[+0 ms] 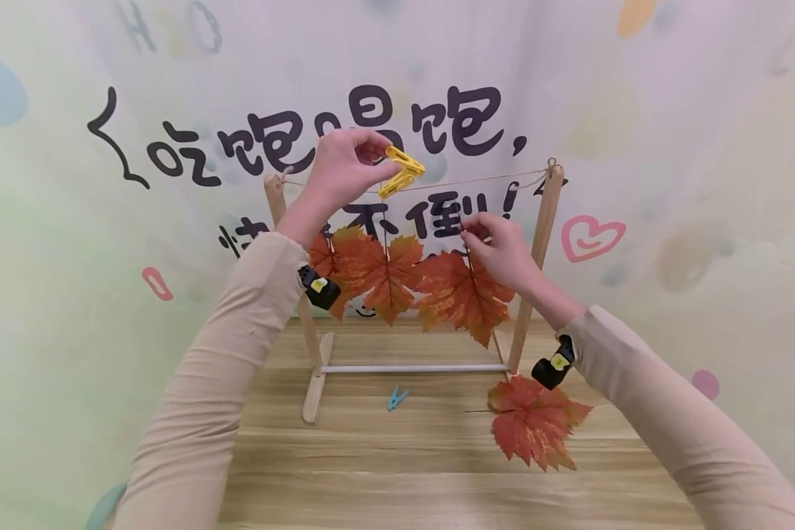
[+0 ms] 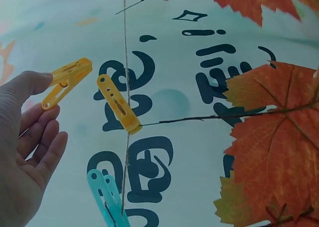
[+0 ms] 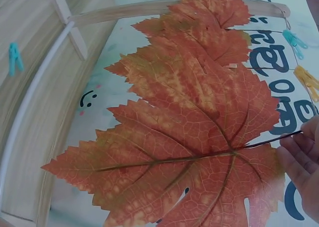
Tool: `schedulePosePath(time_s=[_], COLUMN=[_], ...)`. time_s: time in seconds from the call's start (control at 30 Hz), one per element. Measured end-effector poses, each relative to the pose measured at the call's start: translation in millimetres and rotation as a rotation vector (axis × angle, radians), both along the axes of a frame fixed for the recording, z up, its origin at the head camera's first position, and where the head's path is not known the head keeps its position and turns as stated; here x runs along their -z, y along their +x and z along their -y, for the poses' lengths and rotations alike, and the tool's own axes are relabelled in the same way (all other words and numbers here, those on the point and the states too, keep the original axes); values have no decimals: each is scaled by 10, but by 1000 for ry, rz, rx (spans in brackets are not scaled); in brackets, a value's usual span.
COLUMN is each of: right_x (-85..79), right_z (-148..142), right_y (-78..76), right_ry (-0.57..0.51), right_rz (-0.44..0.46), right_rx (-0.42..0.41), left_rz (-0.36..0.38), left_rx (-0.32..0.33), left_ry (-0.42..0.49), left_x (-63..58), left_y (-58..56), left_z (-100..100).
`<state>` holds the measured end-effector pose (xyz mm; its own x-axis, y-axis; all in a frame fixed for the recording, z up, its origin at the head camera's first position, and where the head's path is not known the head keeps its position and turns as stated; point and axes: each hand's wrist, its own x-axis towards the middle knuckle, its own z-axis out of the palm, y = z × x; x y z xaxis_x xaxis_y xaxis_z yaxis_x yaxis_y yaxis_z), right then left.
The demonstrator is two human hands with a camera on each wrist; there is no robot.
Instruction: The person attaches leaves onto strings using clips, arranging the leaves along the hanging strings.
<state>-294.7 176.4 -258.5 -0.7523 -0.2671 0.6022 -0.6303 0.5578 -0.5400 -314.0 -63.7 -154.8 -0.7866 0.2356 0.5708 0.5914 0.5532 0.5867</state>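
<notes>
My left hand [image 1: 347, 165] pinches a yellow clothespin [image 2: 68, 82] by its handles, just beside the string. A second yellow clothespin [image 2: 118, 103] is clipped on the string [image 2: 126, 53], with the stem of a hanging orange-red leaf [image 2: 276, 152] at its tip. Farther along, a blue clothespin [image 2: 107, 197] grips the string too. My right hand [image 1: 500, 246] pinches the dark stem [image 3: 271, 139] of another maple-like leaf [image 3: 199, 162], which hangs below the fingers near the right post. Part of the right hand lies outside the right wrist view.
The string runs between two wooden posts [image 1: 536, 272] joined low down by a white rod [image 1: 417, 368]. On the wooden table [image 1: 371, 471] lie a blue clothespin [image 1: 397, 398] and a red leaf [image 1: 536, 423]. Behind hangs a printed cloth [image 1: 689, 147].
</notes>
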Motion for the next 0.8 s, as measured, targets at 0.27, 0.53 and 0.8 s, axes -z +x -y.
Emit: schedulePosePath(time_s=[0.27,0.53,0.8], right_x=[-67,-97,-104], right_z=[65,129,194], right_y=[-110,-183,-239], right_ry=[-48,-80,-110], right_rz=[19,61,58], right_rx=[57,88,108], left_rz=[52,63,91], left_rx=[14,45,78], left_ry=[46,38,62], left_x=[-8,18,42], left_y=[-56,-88,-135], left_z=[-102,-170,-219])
